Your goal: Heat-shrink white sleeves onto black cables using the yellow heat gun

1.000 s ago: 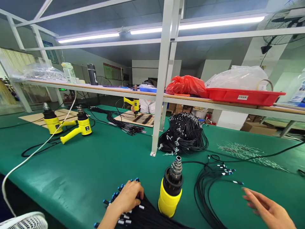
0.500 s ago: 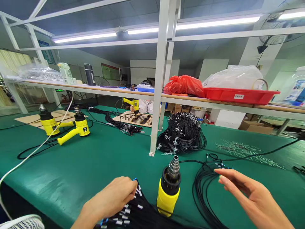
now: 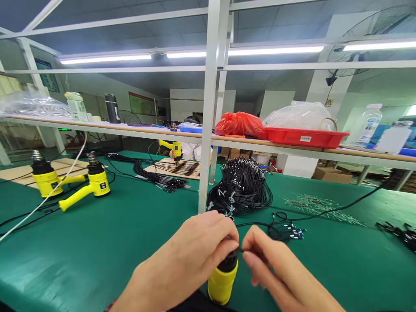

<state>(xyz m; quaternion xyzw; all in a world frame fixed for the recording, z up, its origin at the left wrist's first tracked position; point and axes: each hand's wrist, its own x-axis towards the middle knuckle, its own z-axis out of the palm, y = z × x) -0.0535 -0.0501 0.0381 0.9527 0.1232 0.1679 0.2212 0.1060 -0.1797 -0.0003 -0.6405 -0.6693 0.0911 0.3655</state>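
My left hand and my right hand meet close in front of the camera, right above the upright yellow heat gun on the green table. Both hands pinch a thin black cable between thumb and fingers, and they hide the gun's metal nozzle. Behind the hands a loose fan of black cables with blue-white ends lies on the table. Farther back sits a big bundle of black cables.
A white shelf post stands just behind the hands. Two yellow heat guns rest at the left with cords. A shelf carries a red tray, bags and bottles. Another person's hand holds a heat gun at the far side.
Both hands rose from the table and came together over the heat gun. The left hand left the cable bundle at the bottom; the view shifted slightly right.
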